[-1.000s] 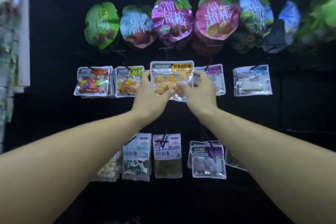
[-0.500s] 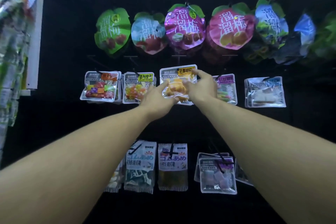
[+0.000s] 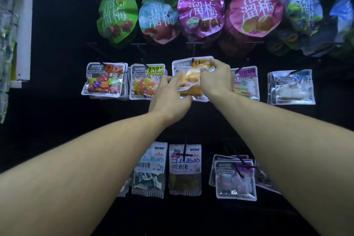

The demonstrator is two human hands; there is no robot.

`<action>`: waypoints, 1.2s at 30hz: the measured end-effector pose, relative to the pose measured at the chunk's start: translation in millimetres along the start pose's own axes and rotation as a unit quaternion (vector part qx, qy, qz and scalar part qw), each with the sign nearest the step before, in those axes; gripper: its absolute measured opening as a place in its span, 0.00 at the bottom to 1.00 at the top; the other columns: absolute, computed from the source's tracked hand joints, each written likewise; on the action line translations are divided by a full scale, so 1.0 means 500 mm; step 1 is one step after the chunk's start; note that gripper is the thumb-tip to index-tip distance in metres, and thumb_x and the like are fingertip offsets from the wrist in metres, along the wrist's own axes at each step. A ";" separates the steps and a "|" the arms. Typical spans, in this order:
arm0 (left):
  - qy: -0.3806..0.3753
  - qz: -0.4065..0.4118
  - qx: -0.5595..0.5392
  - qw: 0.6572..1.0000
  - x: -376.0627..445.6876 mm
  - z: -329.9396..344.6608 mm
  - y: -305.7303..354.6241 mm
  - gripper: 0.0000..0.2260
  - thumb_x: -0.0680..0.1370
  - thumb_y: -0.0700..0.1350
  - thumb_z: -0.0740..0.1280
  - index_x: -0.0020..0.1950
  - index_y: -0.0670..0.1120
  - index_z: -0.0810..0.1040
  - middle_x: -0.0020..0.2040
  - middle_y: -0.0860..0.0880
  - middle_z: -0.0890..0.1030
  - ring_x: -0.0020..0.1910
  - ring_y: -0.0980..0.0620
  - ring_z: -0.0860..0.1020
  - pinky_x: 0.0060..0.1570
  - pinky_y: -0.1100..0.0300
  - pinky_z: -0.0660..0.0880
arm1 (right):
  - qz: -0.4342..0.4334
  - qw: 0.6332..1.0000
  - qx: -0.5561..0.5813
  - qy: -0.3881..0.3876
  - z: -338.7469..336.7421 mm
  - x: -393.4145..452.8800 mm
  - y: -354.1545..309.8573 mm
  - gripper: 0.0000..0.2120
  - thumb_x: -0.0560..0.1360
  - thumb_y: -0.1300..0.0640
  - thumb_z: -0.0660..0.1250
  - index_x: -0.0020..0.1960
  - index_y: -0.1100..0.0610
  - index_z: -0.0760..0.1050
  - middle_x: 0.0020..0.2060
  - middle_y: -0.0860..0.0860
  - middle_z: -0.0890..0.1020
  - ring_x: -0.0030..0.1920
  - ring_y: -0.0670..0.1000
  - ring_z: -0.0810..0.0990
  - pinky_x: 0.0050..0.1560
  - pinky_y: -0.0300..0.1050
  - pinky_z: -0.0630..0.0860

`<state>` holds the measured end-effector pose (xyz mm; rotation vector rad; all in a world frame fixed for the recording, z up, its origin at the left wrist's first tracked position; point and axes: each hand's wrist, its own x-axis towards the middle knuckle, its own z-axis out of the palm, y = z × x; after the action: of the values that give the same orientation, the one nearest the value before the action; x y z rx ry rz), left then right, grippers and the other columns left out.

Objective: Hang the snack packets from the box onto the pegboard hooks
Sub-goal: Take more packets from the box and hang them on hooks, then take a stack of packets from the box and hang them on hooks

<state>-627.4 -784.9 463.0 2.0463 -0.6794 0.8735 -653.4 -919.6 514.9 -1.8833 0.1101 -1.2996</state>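
Note:
A clear snack packet with orange candy and a yellow label [image 3: 188, 80] sits at the middle hook of the pegboard's middle row. My left hand [image 3: 170, 94] pinches its lower left part. My right hand [image 3: 215, 78] grips its upper right edge near the label. A black hook tip [image 3: 192, 60] shows through the packet's top. The dark pegboard [image 3: 57, 120] carries three rows of hanging packets. The box is out of view.
Leaf-shaped plum packets [image 3: 200, 9] hang in the top row. Clear packets [image 3: 104, 80] [image 3: 291, 87] flank my hands in the middle row. Striped gummy packets [image 3: 184, 168] and a purple-labelled one [image 3: 235, 180] hang in the bottom row. A white shelf edge [image 3: 24, 25] stands at the left.
The packet has moved up and back against the middle hook. My right hand shifted to its top right edge, my left hand stayed at the lower left. The camera moved closer.

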 end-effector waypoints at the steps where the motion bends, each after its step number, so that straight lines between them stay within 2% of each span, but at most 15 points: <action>1: 0.021 0.008 0.009 1.000 0.000 0.003 0.000 0.33 0.81 0.52 0.70 0.84 0.56 0.62 0.70 0.52 0.68 0.65 0.49 0.74 0.54 0.55 0.71 | 0.008 1.000 -0.012 0.001 0.002 0.003 0.002 0.21 0.81 0.52 0.65 0.73 0.50 0.76 0.67 0.52 0.82 0.60 0.57 0.82 0.62 0.50 0.78; 4: 0.015 0.011 0.034 0.999 0.000 0.015 -0.004 0.32 0.81 0.51 0.69 0.84 0.56 0.62 0.70 0.51 0.69 0.66 0.48 0.74 0.57 0.54 0.73 | 0.012 0.997 -0.077 -0.026 0.009 0.008 0.015 0.21 0.82 0.50 0.64 0.74 0.47 0.74 0.63 0.53 0.83 0.59 0.58 0.82 0.59 0.50 0.78; 6: -0.032 -0.004 0.057 0.998 0.004 0.025 -0.011 0.36 0.81 0.51 0.70 0.86 0.56 0.58 0.75 0.49 0.66 0.72 0.46 0.71 0.65 0.51 0.73 | 0.000 0.991 -0.127 -0.047 0.015 0.015 0.030 0.24 0.83 0.50 0.62 0.78 0.42 0.69 0.66 0.52 0.81 0.60 0.59 0.82 0.59 0.51 0.78; 11: -0.170 -0.061 0.079 0.981 0.017 0.053 -0.022 0.45 0.79 0.54 0.75 0.87 0.57 0.49 0.88 0.47 0.48 0.85 0.41 0.55 0.81 0.43 0.60 | -0.005 0.978 -0.163 -0.130 0.043 0.034 0.036 0.28 0.82 0.57 0.63 0.80 0.43 0.65 0.73 0.53 0.76 0.64 0.59 0.80 0.62 0.50 0.79; 14: -0.200 -0.062 0.082 0.974 0.018 0.055 -0.035 0.46 0.78 0.54 0.75 0.87 0.54 0.49 0.88 0.49 0.46 0.86 0.42 0.53 0.82 0.42 0.59 | 0.002 0.966 -0.185 -0.181 0.052 0.023 0.040 0.33 0.80 0.56 0.68 0.82 0.43 0.61 0.73 0.54 0.74 0.59 0.60 0.82 0.55 0.55 0.84; 16: -0.199 -0.061 0.074 0.975 0.006 0.050 -0.044 0.45 0.79 0.54 0.75 0.88 0.52 0.51 0.88 0.49 0.48 0.86 0.43 0.53 0.83 0.44 0.58 | -0.006 0.963 -0.214 -0.162 0.045 0.003 0.051 0.30 0.81 0.55 0.67 0.81 0.42 0.63 0.74 0.55 0.69 0.61 0.60 0.80 0.56 0.53 0.81; 18: -0.182 -0.050 0.074 0.979 -0.017 0.040 -0.051 0.43 0.79 0.53 0.75 0.87 0.51 0.54 0.88 0.49 0.51 0.86 0.45 0.54 0.82 0.48 0.57 | -0.029 0.965 -0.241 -0.100 0.031 -0.028 0.060 0.27 0.81 0.56 0.65 0.78 0.44 0.68 0.74 0.55 0.66 0.67 0.59 0.75 0.63 0.54 0.75; 21: -0.141 -0.024 0.095 0.985 -0.076 0.027 -0.058 0.38 0.80 0.52 0.74 0.86 0.49 0.60 0.87 0.48 0.57 0.85 0.46 0.58 0.83 0.51 0.58 | -0.082 0.979 -0.180 -0.049 0.013 -0.099 0.070 0.24 0.81 0.57 0.65 0.76 0.47 0.71 0.72 0.53 0.68 0.72 0.55 0.69 0.72 0.52 0.69; 22: -0.121 -0.015 0.097 0.988 -0.104 0.025 -0.063 0.35 0.80 0.51 0.73 0.85 0.48 0.63 0.86 0.47 0.60 0.84 0.46 0.60 0.83 0.51 0.58 | -0.102 0.985 -0.134 -0.042 0.011 -0.131 0.073 0.23 0.81 0.58 0.65 0.75 0.49 0.71 0.71 0.53 0.70 0.69 0.53 0.71 0.70 0.47 0.70; 25: -0.062 0.003 0.042 0.997 -0.233 0.034 -0.086 0.29 0.80 0.49 0.71 0.80 0.48 0.70 0.83 0.47 0.67 0.83 0.48 0.63 0.82 0.49 0.61 | -0.123 0.990 0.057 -0.030 0.010 -0.267 0.098 0.18 0.80 0.62 0.65 0.69 0.55 0.73 0.61 0.51 0.76 0.49 0.42 0.76 0.55 0.32 0.73; 27: -0.038 0.003 0.002 0.999 -0.354 0.040 -0.113 0.26 0.80 0.47 0.70 0.77 0.45 0.72 0.81 0.45 0.69 0.82 0.46 0.64 0.81 0.51 0.60 | -0.087 0.985 0.143 -0.035 0.007 -0.377 0.137 0.17 0.78 0.64 0.66 0.66 0.55 0.74 0.58 0.51 0.78 0.45 0.39 0.78 0.51 0.32 0.76; 30: -0.060 -0.007 0.024 0.998 -0.571 0.052 -0.183 0.23 0.77 0.42 0.71 0.73 0.42 0.76 0.77 0.43 0.73 0.78 0.43 0.69 0.79 0.55 0.61 | -0.024 0.982 0.164 -0.087 0.006 -0.564 0.222 0.14 0.76 0.66 0.66 0.61 0.57 0.77 0.52 0.49 0.81 0.48 0.40 0.79 0.50 0.32 0.75; 32: -0.110 -0.060 0.027 0.992 -0.715 0.064 -0.232 0.20 0.75 0.38 0.72 0.67 0.42 0.80 0.72 0.43 0.78 0.74 0.43 0.72 0.77 0.53 0.65 | 0.036 0.976 0.147 -0.154 0.006 -0.690 0.297 0.11 0.77 0.66 0.66 0.57 0.57 0.78 0.47 0.48 0.81 0.44 0.44 0.79 0.48 0.35 0.76; 34: -0.204 -0.154 0.032 0.966 -0.836 0.074 -0.267 0.19 0.76 0.37 0.73 0.67 0.43 0.80 0.70 0.44 0.79 0.73 0.44 0.72 0.75 0.54 0.66 | 0.084 0.960 0.095 -0.249 0.005 -0.807 0.374 0.10 0.78 0.66 0.67 0.54 0.53 0.79 0.43 0.47 0.82 0.41 0.46 0.79 0.47 0.41 0.77; 36: -0.333 -0.210 0.069 0.917 -0.933 0.086 -0.306 0.22 0.77 0.42 0.74 0.71 0.45 0.77 0.72 0.45 0.77 0.75 0.44 0.70 0.74 0.55 0.64 | 0.117 0.923 0.024 -0.365 0.005 -0.905 0.438 0.09 0.79 0.65 0.67 0.52 0.52 0.80 0.41 0.46 0.82 0.40 0.47 0.79 0.45 0.44 0.76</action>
<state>-793.1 -663.1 15.2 2.5035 -0.4916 -0.0475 -781.4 -839.2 35.2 -2.1144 -0.0872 -0.3827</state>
